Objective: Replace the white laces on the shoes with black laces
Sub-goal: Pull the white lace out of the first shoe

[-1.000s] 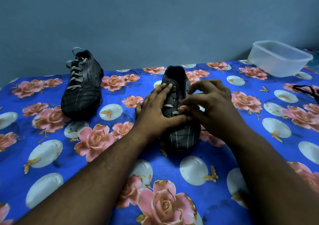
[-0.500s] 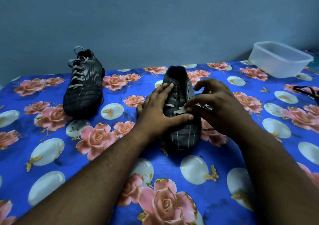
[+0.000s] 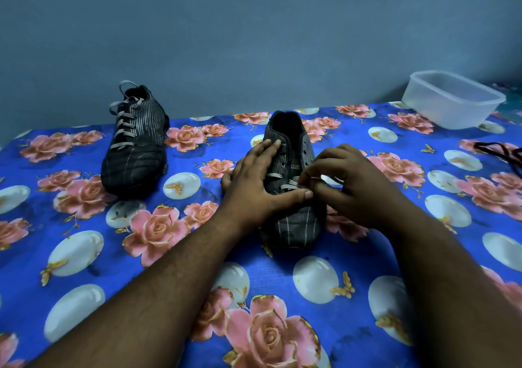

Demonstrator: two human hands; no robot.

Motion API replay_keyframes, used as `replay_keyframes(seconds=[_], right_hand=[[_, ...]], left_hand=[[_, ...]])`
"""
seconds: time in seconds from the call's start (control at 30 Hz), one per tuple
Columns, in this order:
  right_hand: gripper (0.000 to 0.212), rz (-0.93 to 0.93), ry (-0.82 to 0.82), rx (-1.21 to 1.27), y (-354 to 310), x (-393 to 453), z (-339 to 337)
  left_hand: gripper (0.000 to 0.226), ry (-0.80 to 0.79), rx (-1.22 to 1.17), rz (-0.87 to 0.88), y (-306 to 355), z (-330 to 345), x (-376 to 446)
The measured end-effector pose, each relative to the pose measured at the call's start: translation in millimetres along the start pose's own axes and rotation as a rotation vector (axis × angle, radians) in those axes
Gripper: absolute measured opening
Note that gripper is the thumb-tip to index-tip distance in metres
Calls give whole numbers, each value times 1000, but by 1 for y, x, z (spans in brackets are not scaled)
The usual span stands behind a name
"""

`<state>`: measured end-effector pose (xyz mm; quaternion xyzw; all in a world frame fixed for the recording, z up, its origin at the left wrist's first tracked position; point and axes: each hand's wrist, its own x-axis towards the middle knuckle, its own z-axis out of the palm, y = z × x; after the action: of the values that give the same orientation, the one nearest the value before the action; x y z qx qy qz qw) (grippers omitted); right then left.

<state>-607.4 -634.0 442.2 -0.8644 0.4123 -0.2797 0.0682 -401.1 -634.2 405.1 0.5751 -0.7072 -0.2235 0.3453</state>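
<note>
A dark striped shoe [image 3: 293,223] lies toe toward me in the middle of the flowered cloth. Only its lower eyelets still carry the white lace [image 3: 285,187]; the upper eyelets are bare. My left hand [image 3: 254,186] lies flat along the shoe's left side, fingers straight, thumb pressing across the vamp. My right hand [image 3: 350,184] sits at the shoe's right side, its fingertips pinching the white lace near the lower eyelets. A second dark shoe [image 3: 135,147] stands at the back left, fully laced in white. Black laces [image 3: 500,151] lie at the right edge.
A clear plastic tub [image 3: 452,100] stands at the back right corner by the grey-blue wall. The blue cloth [image 3: 197,254] with pink roses covers the whole surface, with open stretches between the shoes and in front of my arms.
My right hand has shifted a little to the right, drawing the white lace out sideways from the shoe. The left hand has stayed pressed on the shoe.
</note>
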Motion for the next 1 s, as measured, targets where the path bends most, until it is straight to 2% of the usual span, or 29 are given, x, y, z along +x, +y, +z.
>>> replay_keyframes(seconds=[0.1, 0.17, 0.27, 0.4, 0.5, 0.63, 0.77, 1.0], right_hand=[[15, 46, -13, 26, 2, 0, -2], [28, 62, 7, 41, 5, 1, -4], [30, 54, 24, 84, 8, 0, -7], [36, 64, -34, 99, 9, -1, -11], [30, 63, -31, 106, 7, -2, -12], [3, 156, 35, 289, 6, -1, -11], [8, 293, 73, 619, -3, 1, 0], [12, 408, 257, 519, -11, 7, 12]], left_hand=[[113, 3, -5, -1, 0, 0, 0], [114, 4, -7, 2, 0, 0, 0], [115, 3, -6, 3, 1, 0, 0], [112, -1, -3, 5, 0, -1, 0], [108, 1, 5, 7, -1, 0, 1], [105, 1, -2, 6, -2, 1, 0], [106, -1, 1, 7, -2, 1, 1], [107, 0, -2, 14, -2, 0, 1]])
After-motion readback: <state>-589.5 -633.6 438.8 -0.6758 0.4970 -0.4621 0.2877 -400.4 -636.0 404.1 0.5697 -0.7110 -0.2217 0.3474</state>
